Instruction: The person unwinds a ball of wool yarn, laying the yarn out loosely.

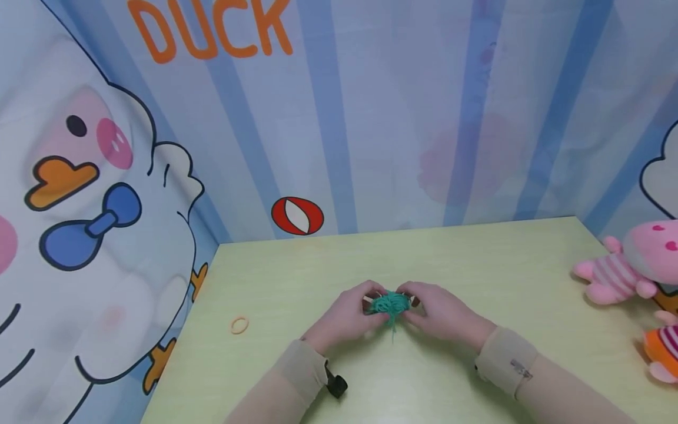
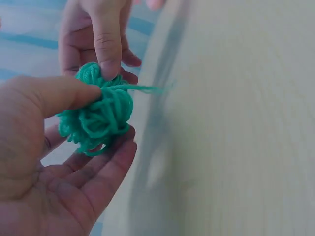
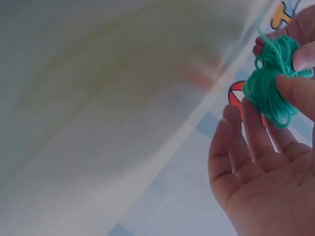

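Observation:
A small bundle of green yarn, gathered in at its middle, is held between both hands above the table. My left hand pinches one end, its thumb on top and fingers beneath, as the left wrist view shows with the yarn up close. At the other end my right hand grips the bundle; in the right wrist view its thumb presses on the yarn while the fingers curve under it. A loose strand hangs from the middle toward the table.
On the pale table a thin orange ring lies to the left. A pink plush toy and an orange striped plush toy sit at the right edge. A printed duck curtain hangs behind the table.

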`<state>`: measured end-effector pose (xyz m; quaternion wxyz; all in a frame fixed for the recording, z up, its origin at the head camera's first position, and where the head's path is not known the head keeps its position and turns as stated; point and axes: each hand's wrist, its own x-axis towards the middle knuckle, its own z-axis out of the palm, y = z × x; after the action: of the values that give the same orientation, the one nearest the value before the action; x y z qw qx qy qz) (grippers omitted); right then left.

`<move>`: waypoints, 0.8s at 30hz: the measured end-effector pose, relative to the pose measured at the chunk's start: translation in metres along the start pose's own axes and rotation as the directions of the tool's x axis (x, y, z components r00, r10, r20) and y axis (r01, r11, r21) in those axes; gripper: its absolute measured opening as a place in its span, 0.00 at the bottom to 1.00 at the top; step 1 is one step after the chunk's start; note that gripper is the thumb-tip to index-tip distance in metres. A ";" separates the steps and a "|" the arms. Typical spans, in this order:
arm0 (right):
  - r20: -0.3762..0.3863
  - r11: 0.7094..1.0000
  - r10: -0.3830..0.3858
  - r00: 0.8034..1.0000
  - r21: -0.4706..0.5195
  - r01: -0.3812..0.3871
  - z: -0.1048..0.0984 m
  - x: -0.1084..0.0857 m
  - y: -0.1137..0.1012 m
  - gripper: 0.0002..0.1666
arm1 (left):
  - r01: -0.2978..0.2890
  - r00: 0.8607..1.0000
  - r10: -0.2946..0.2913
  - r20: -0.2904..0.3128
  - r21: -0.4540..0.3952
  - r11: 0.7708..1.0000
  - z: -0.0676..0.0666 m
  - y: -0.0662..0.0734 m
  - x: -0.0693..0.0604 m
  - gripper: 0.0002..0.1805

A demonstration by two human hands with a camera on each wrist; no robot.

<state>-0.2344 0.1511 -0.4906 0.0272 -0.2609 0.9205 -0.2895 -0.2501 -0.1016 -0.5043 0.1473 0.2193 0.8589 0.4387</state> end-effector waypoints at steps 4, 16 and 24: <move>-0.048 0.996 0.007 0.999 0.090 -0.003 -0.003 0.000 -0.004 0.18 | 0.034 0.999 -0.033 0.011 -0.253 0.967 -0.001 0.002 -0.001 0.19; -0.011 0.839 0.243 0.970 0.504 -0.205 0.003 0.001 -0.014 0.26 | -0.026 0.981 -0.067 -0.181 -0.468 0.883 0.002 0.003 0.002 0.15; -0.080 0.888 0.218 0.973 0.429 -0.164 0.016 0.000 -0.016 0.17 | -0.050 0.982 -0.050 -0.181 -0.506 0.861 0.008 0.001 0.002 0.16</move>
<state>-0.2234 0.1318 -0.4952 0.0531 -0.1385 0.8577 -0.4923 -0.2481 -0.0947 -0.5086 0.1182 0.1304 0.7228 0.6682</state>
